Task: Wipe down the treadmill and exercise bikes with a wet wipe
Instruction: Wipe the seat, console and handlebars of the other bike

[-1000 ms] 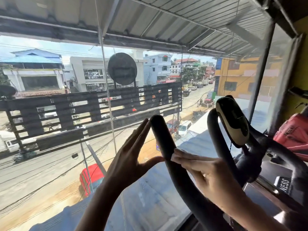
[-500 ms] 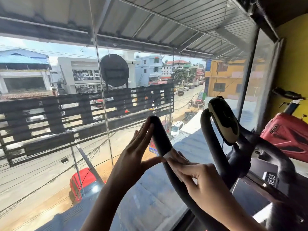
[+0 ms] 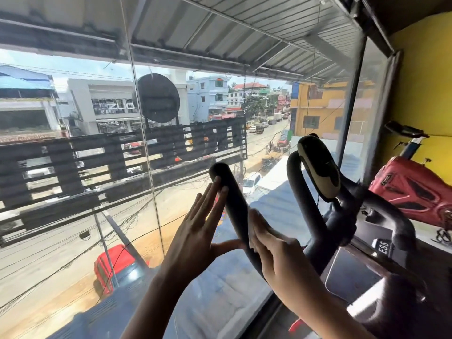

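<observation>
Wipe (image 3: 250, 237) pressed between right fingers (image 3: 263, 228) and handlebar (image 3: 234, 204), left fingers (image 3: 212, 195) flat opposite

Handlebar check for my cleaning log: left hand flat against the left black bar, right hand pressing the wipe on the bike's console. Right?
Wrong on the console. The head view shows the right hand pressing the wipe on that same left black bar, opposite the flat left hand; the console stands untouched.

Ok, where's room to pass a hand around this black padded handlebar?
Free: the gap between the black padded handlebar prong and the looped black bar to its right, above your right hand. Crowded: the prong's left side, with your left hand against it.
</observation>
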`<action>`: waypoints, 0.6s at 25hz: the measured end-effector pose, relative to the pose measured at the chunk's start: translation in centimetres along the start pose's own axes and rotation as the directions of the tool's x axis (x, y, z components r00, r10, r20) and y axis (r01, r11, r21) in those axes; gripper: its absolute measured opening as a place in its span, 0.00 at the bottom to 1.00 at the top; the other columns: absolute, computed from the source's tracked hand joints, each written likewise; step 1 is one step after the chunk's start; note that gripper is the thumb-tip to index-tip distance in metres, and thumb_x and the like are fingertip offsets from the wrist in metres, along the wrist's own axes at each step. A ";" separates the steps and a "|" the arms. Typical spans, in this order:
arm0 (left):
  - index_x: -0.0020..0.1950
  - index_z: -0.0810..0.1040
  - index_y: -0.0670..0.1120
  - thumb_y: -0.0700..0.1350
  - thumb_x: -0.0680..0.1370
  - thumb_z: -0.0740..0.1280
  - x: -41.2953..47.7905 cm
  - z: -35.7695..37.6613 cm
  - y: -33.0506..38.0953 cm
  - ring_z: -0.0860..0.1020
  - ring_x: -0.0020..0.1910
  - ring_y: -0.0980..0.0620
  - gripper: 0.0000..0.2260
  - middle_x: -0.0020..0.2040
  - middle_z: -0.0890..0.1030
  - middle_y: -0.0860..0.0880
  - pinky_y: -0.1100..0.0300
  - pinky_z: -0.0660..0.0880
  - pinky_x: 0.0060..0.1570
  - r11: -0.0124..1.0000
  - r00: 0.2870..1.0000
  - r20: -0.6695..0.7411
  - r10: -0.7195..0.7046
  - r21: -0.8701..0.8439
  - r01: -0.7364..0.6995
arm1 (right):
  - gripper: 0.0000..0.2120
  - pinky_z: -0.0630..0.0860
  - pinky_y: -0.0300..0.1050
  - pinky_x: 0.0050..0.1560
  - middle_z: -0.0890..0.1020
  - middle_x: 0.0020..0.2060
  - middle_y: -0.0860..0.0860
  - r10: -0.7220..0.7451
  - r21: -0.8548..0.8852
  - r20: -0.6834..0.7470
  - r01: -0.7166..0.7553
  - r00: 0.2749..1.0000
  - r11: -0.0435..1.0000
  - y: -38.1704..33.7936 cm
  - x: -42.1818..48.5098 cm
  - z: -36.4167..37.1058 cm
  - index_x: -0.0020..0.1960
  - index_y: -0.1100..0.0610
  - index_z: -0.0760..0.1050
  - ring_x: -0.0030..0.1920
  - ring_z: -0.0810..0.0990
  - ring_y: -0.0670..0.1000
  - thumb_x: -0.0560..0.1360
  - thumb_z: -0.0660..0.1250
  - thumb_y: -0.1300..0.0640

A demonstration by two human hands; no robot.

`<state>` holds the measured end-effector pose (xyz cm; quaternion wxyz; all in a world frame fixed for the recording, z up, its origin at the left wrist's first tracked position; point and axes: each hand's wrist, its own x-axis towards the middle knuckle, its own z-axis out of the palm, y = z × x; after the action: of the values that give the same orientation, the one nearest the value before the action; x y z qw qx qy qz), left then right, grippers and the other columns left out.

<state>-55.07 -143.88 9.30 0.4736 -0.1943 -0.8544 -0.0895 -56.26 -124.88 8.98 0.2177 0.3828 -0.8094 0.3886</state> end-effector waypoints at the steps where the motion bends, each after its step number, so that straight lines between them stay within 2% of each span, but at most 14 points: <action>1: 0.75 0.58 0.39 0.65 0.76 0.61 -0.3 0.3 0.3 0.59 0.76 0.45 0.38 0.76 0.58 0.40 0.53 0.56 0.74 1.000 1.000 -0.005 0.023 0.006 -0.023 | 0.23 0.70 0.29 0.60 0.78 0.63 0.55 -0.047 -0.134 0.014 0.049 0.999 0.990 0.7 -2.2 -0.1 0.72 0.61 0.67 0.60 0.79 0.48 0.76 0.58 0.62; 3: 0.74 0.60 0.40 0.63 0.77 0.61 -1.0 0.9 1.0 0.61 0.75 0.43 0.35 0.75 0.61 0.40 0.51 0.59 0.74 0.997 0.997 -0.017 0.078 0.018 -0.077 | 0.20 0.75 0.35 0.55 0.82 0.57 0.51 -0.149 -0.397 0.017 0.144 0.989 0.906 0.8 -4.9 -0.8 0.65 0.58 0.75 0.56 0.81 0.49 0.75 0.55 0.63; 4: 0.73 0.61 0.40 0.62 0.77 0.61 -1.3 1.1 1.2 0.62 0.74 0.43 0.34 0.75 0.62 0.40 0.50 0.60 0.73 0.995 0.995 -0.020 0.101 0.028 -0.100 | 0.20 0.77 0.37 0.52 0.84 0.52 0.49 -0.171 -0.472 0.001 0.151 0.985 0.869 0.5 -5.1 -1.6 0.62 0.56 0.77 0.53 0.83 0.50 0.72 0.58 0.63; 5: 0.73 0.62 0.40 0.61 0.78 0.62 -1.6 1.3 1.4 0.62 0.74 0.43 0.32 0.74 0.63 0.40 0.49 0.61 0.72 0.993 0.993 -0.025 0.117 0.035 -0.116 | 0.21 0.77 0.38 0.50 0.85 0.48 0.48 -0.151 -0.491 -0.016 0.124 0.988 0.862 0.3 -4.8 -2.1 0.61 0.56 0.77 0.52 0.84 0.51 0.69 0.64 0.64; 6: 0.72 0.63 0.40 0.60 0.79 0.62 -1.7 1.3 1.4 0.63 0.74 0.44 0.31 0.74 0.64 0.40 0.49 0.62 0.72 0.992 0.992 -0.031 0.126 0.032 -0.125 | 0.25 0.74 0.38 0.53 0.85 0.49 0.49 -0.111 -0.454 -0.035 0.083 0.993 0.887 0.0 -4.2 -2.3 0.63 0.57 0.76 0.52 0.83 0.52 0.66 0.70 0.67; 7: 0.72 0.64 0.40 0.58 0.80 0.62 -1.9 1.3 1.4 0.63 0.74 0.44 0.29 0.73 0.65 0.40 0.50 0.62 0.72 0.992 0.991 -0.038 0.126 0.017 -0.126 | 0.31 0.70 0.36 0.57 0.83 0.54 0.52 -0.077 -0.390 -0.046 0.053 0.996 0.919 -0.2 -3.6 -2.0 0.67 0.60 0.72 0.55 0.82 0.52 0.65 0.73 0.70; 9: 0.71 0.65 0.39 0.54 0.81 0.61 -2.0 1.1 1.7 0.63 0.74 0.44 0.24 0.72 0.66 0.39 0.51 0.61 0.73 0.992 0.991 -0.051 0.121 -0.019 -0.122 | 0.35 0.62 0.35 0.67 0.73 0.67 0.58 -0.062 -0.350 -0.030 0.048 0.998 0.936 -0.6 -3.1 -0.3 0.75 0.60 0.61 0.64 0.76 0.53 0.71 0.68 0.70; 10: 0.71 0.66 0.38 0.52 0.82 0.60 -2.2 1.0 1.9 0.63 0.74 0.44 0.23 0.72 0.67 0.39 0.51 0.61 0.73 0.992 0.991 -0.054 0.120 -0.034 -0.121 | 0.33 0.63 0.39 0.69 0.70 0.70 0.58 -0.053 -0.390 -0.026 0.039 0.998 0.920 -0.9 -3.8 0.7 0.75 0.61 0.59 0.67 0.73 0.53 0.72 0.62 0.70; 13: 0.71 0.65 0.38 0.51 0.83 0.58 -2.9 1.2 2.5 0.63 0.74 0.43 0.22 0.72 0.67 0.38 0.50 0.61 0.73 0.990 0.993 -0.038 0.114 -0.077 -0.116 | 0.25 0.68 0.47 0.65 0.74 0.67 0.57 -0.122 -0.492 -0.102 0.056 0.987 0.869 -0.1 -7.6 1.6 0.68 0.64 0.71 0.67 0.72 0.55 0.72 0.53 0.69; 15: 0.70 0.67 0.38 0.50 0.82 0.60 -3.5 1.7 3.4 0.63 0.74 0.43 0.21 0.71 0.68 0.39 0.49 0.62 0.72 0.988 0.991 -0.034 0.132 -0.082 -0.134 | 0.21 0.69 0.49 0.65 0.76 0.65 0.56 -0.179 -0.548 -0.105 0.093 0.978 0.831 0.3 -10.3 0.7 0.63 0.65 0.75 0.67 0.73 0.56 0.77 0.49 0.71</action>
<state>-53.34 -141.10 5.36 0.4823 -0.2691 -0.8281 -0.0963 -50.22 -120.66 1.75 0.4047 0.3321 -0.8375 0.1564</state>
